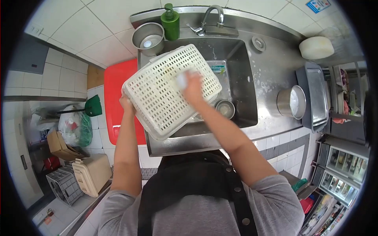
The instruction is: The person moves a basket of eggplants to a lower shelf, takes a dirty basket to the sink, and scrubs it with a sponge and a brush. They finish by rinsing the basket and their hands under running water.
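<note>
Overhead: a person in a grey shirt and dark apron stands at the sink, seen from above.
Sink: the stainless steel sink basin (236,78) sits in a steel tabletop (271,74); a chrome tap (212,15) rises at the back rim.
Basket: the white perforated plastic basket (165,90) is held tilted over the left part of the basin, bottom side towards the person, likely so that drips fall into the sink.
Board: a red plastic board (114,90) lies just beside the sink, partly hidden under the basket.
Tray: a grey rectangular tray (315,94) rests on the tabletop at the right, with a round steel pot (292,102) touching its edge.
Left hand: the left hand (126,104) grips the basket's left rim, fingers curled round the edge, steadying it.
Right hand: the right hand (193,88) is closed on a pale sponge or cloth (181,80), pressing it against the mesh; blur hides the fingers.
Pot at back: a steel pot (148,37) stands at the rim, beside a green pump soap bottle (170,21), close for reaching.
Bowl: a small steel bowl (225,108) sits low in the basin.
</note>
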The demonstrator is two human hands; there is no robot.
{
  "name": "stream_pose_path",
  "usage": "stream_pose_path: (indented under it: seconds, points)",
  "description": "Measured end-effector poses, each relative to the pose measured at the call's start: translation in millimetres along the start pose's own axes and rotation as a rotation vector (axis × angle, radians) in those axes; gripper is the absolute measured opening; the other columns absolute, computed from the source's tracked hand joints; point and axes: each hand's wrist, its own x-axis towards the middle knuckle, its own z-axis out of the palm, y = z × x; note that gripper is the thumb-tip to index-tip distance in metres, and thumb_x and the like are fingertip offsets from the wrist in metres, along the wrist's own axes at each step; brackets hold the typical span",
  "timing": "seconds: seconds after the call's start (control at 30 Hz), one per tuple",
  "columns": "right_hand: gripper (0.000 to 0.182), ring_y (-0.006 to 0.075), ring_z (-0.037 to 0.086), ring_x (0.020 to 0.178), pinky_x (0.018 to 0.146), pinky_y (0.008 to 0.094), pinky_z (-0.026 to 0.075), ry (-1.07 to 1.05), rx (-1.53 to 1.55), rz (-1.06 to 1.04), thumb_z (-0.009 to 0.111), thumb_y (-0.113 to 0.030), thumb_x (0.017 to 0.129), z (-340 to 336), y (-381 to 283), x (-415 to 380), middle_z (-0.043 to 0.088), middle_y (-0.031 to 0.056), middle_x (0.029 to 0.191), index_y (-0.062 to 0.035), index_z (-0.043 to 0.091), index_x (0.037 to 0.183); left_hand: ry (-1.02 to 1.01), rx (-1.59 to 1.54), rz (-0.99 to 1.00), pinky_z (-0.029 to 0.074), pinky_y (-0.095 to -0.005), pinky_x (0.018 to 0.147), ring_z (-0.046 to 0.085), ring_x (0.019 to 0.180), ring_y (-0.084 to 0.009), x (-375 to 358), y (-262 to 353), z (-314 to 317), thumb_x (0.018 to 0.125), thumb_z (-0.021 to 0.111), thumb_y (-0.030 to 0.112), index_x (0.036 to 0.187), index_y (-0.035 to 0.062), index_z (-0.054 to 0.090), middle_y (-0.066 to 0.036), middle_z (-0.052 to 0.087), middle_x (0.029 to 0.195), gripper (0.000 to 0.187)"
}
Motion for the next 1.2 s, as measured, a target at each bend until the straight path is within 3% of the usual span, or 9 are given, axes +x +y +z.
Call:
stream_pose_path:
  seconds: [0.13, 0.2, 0.27, 0.4, 0.53, 0.63, 0.8, 0.97, 1.2]
  points:
    - [0.049, 0.043, 0.051, 0.114, 0.1, 0.0516, 0.038, -0.042, -0.023, 0.397, 0.06, 0.002, 0.073, -40, 33, 67, 0.057, 0.0254, 0.117, 0.0012, 0.057, 0.121, 0.033, 0.099, 0.073, 0.053, -0.0366, 0.067, 0.066, 0.074, -0.0208, 7, -8, -2, 0.103, 0.047, 0.046, 0.098, -0.0095, 0.066, -0.013, 0.069, 0.088, 0.059]
    - [0.043, 0.0415, 0.051, 0.116, 0.1, 0.0522, 0.039, 0.02, 0.175, -0.049, 0.056, 0.005, 0.075, 0, 18, 45, 0.058, 0.0236, 0.115, 0.0007, 0.058, 0.118, 0.027, 0.133, 0.086, 0.054, -0.0361, 0.069, 0.067, 0.076, -0.0215, 12, -13, 0, 0.103, 0.047, 0.046, 0.1, -0.0093, 0.066, -0.014, 0.07, 0.09, 0.059]
    - [0.045, 0.0407, 0.049, 0.12, 0.107, 0.0511, 0.035, -0.462, 0.251, -0.106, 0.059, 0.004, 0.073, -14, -47, 8, 0.057, 0.022, 0.114, -0.0028, 0.059, 0.117, -0.05, 0.213, 0.124, 0.056, -0.0344, 0.073, 0.07, 0.084, -0.0224, 1, -7, 5, 0.103, 0.047, 0.045, 0.104, -0.0081, 0.066, -0.014, 0.071, 0.096, 0.057]
    - [0.049, 0.0409, 0.048, 0.122, 0.107, 0.0561, 0.032, -0.61, 0.421, -0.418, 0.07, -0.002, 0.068, -78, -34, -42, 0.056, 0.0179, 0.12, -0.0085, 0.06, 0.116, -0.049, 0.089, 0.124, 0.058, -0.0343, 0.077, 0.07, 0.086, -0.0222, -12, -7, -3, 0.104, 0.046, 0.043, 0.109, -0.0072, 0.064, -0.014, 0.07, 0.102, 0.054]
    - [0.047, 0.0401, 0.05, 0.12, 0.105, 0.054, 0.034, -0.388, 0.099, 0.086, 0.071, -0.006, 0.071, -127, 132, -40, 0.058, 0.0187, 0.123, -0.0075, 0.063, 0.117, -0.183, 0.078, 0.263, 0.059, -0.038, 0.085, 0.071, 0.093, -0.0243, -41, -3, -12, 0.106, 0.038, 0.041, 0.126, -0.0076, 0.055, -0.015, 0.068, 0.113, 0.055]
    - [0.054, 0.0416, 0.052, 0.118, 0.103, 0.0521, 0.034, -0.052, -0.261, -0.04, 0.066, -0.001, 0.068, -205, 227, -17, 0.06, 0.0211, 0.118, -0.0064, 0.061, 0.121, -0.054, 0.016, 0.196, 0.059, -0.0381, 0.085, 0.07, 0.096, -0.0258, -60, 8, 0, 0.107, 0.034, 0.042, 0.125, -0.007, 0.056, -0.017, 0.067, 0.115, 0.057]
    - [0.058, 0.0429, 0.042, 0.131, 0.111, 0.0582, 0.026, 0.087, -0.483, 0.295, 0.071, -0.012, 0.077, -280, 269, 30, 0.052, 0.0194, 0.136, -0.0114, 0.054, 0.133, -0.02, 0.024, 0.222, 0.058, -0.0391, 0.087, 0.07, 0.098, -0.0269, -74, 12, -5, 0.106, 0.036, 0.043, 0.127, -0.0073, 0.055, -0.018, 0.066, 0.117, 0.058]
    - [0.065, 0.0442, 0.026, 0.143, 0.113, 0.059, 0.022, 0.169, -0.327, 0.129, 0.072, -0.028, 0.084, -236, 236, 69, 0.036, 0.0189, 0.152, -0.0149, 0.048, 0.142, 0.085, 0.055, 0.196, 0.056, -0.0423, 0.092, 0.066, 0.108, -0.0292, -113, 57, 19, 0.104, 0.04, 0.047, 0.135, -0.006, 0.049, -0.017, 0.062, 0.126, 0.062]
    - [0.056, 0.041, 0.029, 0.144, 0.113, 0.0547, 0.028, -0.099, 0.041, -0.262, 0.064, -0.01, 0.084, -91, 154, 171, 0.034, 0.0197, 0.153, -0.0039, 0.048, 0.138, 0.244, 0.13, 0.179, 0.053, -0.0401, 0.094, 0.064, 0.11, -0.0261, -140, 68, 20, 0.103, 0.042, 0.051, 0.136, -0.0073, 0.048, -0.016, 0.062, 0.128, 0.067]
